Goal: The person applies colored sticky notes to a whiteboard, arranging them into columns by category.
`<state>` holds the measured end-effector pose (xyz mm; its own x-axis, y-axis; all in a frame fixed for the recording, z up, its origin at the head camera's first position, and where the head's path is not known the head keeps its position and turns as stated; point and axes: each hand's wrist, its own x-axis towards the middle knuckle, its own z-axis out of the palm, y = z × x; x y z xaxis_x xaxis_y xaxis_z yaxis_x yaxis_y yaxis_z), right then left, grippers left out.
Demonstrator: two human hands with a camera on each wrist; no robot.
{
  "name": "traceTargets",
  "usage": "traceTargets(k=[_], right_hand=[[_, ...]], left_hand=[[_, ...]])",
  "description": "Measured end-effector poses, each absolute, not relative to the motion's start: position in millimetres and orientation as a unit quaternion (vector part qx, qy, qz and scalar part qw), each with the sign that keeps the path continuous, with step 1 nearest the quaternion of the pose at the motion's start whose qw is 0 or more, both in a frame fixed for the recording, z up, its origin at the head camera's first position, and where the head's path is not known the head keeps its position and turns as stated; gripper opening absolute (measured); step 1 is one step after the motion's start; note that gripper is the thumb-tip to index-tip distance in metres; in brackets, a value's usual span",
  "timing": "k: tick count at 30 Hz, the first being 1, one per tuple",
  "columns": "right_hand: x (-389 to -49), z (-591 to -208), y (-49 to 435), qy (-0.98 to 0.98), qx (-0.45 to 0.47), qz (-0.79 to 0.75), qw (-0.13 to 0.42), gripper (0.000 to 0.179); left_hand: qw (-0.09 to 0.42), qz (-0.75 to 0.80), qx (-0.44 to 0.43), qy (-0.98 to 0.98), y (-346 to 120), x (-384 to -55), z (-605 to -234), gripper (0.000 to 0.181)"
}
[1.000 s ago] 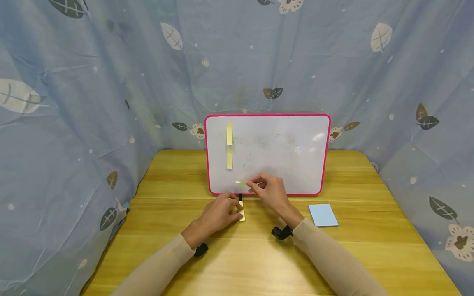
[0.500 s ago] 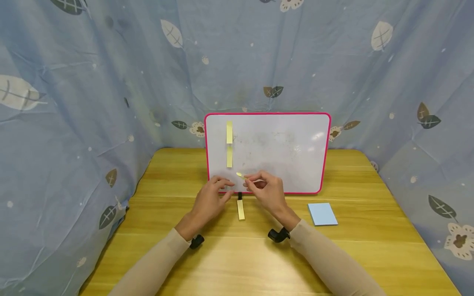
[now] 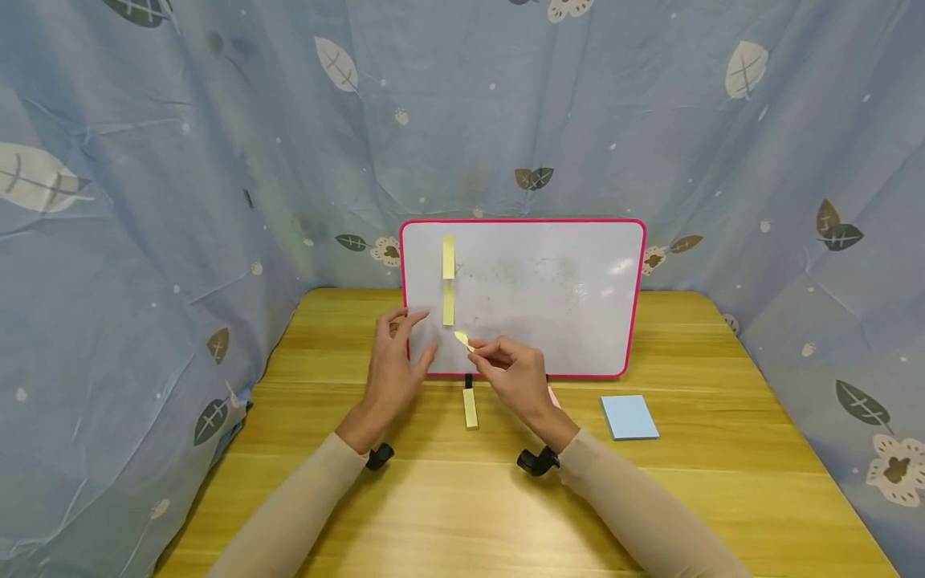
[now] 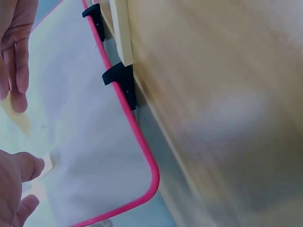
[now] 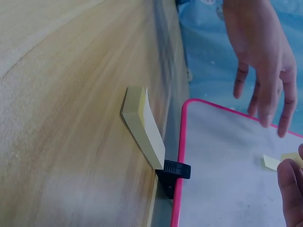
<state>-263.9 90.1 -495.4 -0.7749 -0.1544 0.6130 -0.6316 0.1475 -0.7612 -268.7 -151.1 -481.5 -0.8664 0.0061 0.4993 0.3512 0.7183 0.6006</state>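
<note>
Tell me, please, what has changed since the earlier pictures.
The left hand has come off the yellow pad and moved up and left, near the left edge of the whiteboard. The right hand still pinches a yellow strip, raised nearer the two stuck strips. These and the blue pad stayed put.

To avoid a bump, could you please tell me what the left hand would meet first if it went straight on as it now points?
The left hand would probably meet the pink-rimmed white rectangular board, near its left edge; the depth between them is unclear.
</note>
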Motion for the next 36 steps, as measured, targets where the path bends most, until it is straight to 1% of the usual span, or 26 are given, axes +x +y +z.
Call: traceTargets(k=[3, 11, 21, 30, 36], right_hand=[[-263, -496, 88, -0.731, 0.272, 0.592, 0.206, 0.007], [-262, -499, 80, -0.737, 0.295, 0.569, 0.214, 0.013], [-263, -503, 68, -0.757, 0.291, 0.546, 0.21, 0.011], [-264, -503, 58, -0.766, 0.293, 0.526, 0.224, 0.011], [-266, -506, 54, -0.772, 0.286, 0.519, 0.23, 0.01]], left_hand=[[0.244, -0.357, -0.091, -0.897, -152, -273, -476, 0.065], [0.226, -0.368, -0.086, -0.898, -156, -286, -468, 0.073], [0.215, -0.367, -0.098, -0.9, -157, -298, -467, 0.081], [0.219, -0.358, -0.105, -0.902, -156, -306, -468, 0.093], [0.218, -0.347, -0.103, -0.906, -156, -309, -471, 0.097]])
